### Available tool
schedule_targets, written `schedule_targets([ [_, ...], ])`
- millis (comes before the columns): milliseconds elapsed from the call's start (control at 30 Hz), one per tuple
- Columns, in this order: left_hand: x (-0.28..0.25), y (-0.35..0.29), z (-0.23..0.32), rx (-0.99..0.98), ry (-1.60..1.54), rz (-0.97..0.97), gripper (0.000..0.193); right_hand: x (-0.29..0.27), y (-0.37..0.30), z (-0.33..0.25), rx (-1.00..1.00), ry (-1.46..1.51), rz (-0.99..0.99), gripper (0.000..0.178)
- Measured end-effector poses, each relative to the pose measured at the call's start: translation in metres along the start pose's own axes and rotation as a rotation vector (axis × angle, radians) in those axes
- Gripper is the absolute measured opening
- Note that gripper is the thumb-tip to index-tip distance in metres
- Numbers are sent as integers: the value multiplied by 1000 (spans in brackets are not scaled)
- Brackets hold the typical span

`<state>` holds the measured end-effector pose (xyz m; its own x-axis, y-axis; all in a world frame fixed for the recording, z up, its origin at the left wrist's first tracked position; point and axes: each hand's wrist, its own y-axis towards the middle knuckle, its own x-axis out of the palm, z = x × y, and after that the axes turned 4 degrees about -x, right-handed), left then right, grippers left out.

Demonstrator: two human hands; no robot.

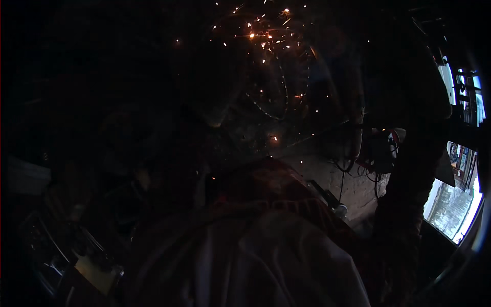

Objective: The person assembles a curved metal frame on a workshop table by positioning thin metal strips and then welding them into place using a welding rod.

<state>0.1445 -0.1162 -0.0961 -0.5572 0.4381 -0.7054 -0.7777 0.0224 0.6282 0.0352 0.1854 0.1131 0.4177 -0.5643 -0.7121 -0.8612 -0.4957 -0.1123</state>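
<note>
Orange sparks (263, 41) scatter through the dark at the top middle. Beneath them curves a thin, broken bright line (283, 97), perhaps the lit edge of something I cannot make out. What seems to be my right sleeve (401, 204) rises as a dark shape on the right; the hand at its end is lost in the dark. My left hand cannot be told apart from the blackness either. Whatever the hands hold is hidden. Dark reddish cloth (266, 179) and a grey, folded garment (286, 250) cover my lap.
A hose-like shape (355, 140) hangs right of the middle, near tangled cables (376, 163). Pale ground (358, 194) shows below them. A yellowish flat thing (97, 273) lies at lower left. Bright daylight openings (452, 204) stand at the far right.
</note>
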Motion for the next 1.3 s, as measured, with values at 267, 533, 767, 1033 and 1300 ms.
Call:
schedule_targets([
  [267,-6,8,2,-146,-150,-39,30,1,13,-50,154,-32,-72,41],
  [533,-6,8,5,-153,-154,-1,19,11,12,-79,134,-139,-179,45],
  [767,0,5,1,-115,-172,55,18,10,17,-53,63,-121,-259,48],
  [1033,-11,5,9,-96,-55,43,21,6,17,-20,-89,-122,-199,36],
  [1300,-8,1,6,-99,-72,42,22,2,16,-14,-124,-61,-205,36],
])
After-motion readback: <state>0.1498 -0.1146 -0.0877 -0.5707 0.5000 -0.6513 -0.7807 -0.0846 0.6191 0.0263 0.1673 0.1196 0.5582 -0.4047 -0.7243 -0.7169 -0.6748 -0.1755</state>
